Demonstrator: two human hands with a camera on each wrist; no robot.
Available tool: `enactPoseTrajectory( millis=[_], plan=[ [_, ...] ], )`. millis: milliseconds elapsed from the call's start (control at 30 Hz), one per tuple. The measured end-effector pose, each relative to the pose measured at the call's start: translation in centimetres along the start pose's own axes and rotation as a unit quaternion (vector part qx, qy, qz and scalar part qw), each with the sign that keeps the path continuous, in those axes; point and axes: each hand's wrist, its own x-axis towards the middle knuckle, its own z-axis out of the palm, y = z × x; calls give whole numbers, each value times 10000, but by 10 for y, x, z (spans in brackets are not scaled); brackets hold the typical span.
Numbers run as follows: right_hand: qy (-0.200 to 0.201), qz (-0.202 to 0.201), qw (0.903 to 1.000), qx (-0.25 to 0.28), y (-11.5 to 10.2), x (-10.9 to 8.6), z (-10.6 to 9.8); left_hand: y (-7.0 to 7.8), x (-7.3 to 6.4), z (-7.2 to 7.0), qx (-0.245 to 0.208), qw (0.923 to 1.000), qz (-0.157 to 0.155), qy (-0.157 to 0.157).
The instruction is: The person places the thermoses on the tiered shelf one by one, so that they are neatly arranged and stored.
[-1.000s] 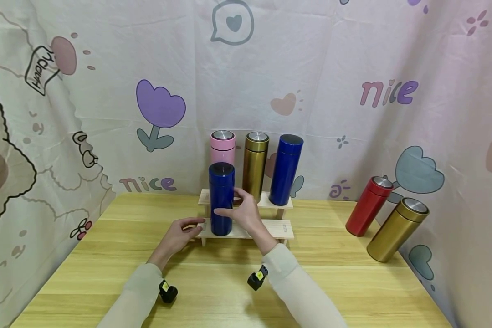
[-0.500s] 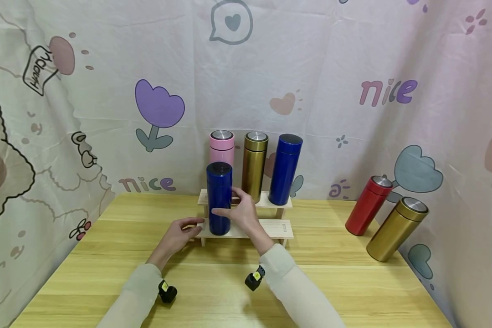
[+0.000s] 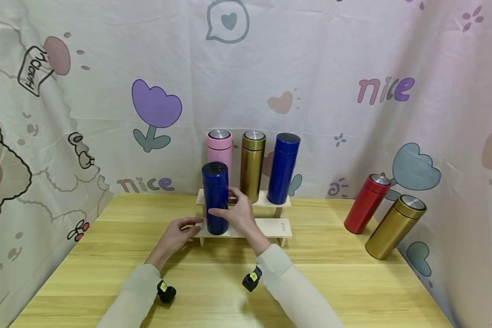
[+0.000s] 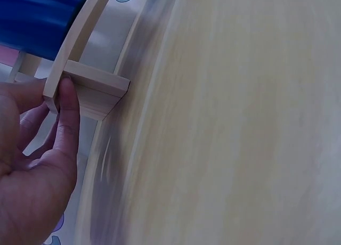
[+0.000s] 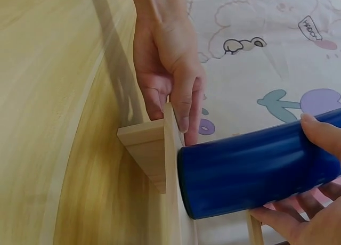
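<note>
Along a smooth, pale-grained counter, a stepped wooden stand is standing just ahead of the hands, with a glossy blue cylindrical bottle resting upright on its lower plank. The right hand, spread to the bottle's width, is curling round it, apparently against tipping, while the left hand is narrowly pinching the plank's end, probably steadying it.
</note>
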Motion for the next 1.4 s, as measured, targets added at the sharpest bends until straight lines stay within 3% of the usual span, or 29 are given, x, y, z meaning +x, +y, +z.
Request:
enactPoseTrajectory(
  millis=[1400],
  plan=[
    [-42,-367,9993,-104,10,-6,4,-4,2,-2,-44,10000,61,-58]
  ],
)
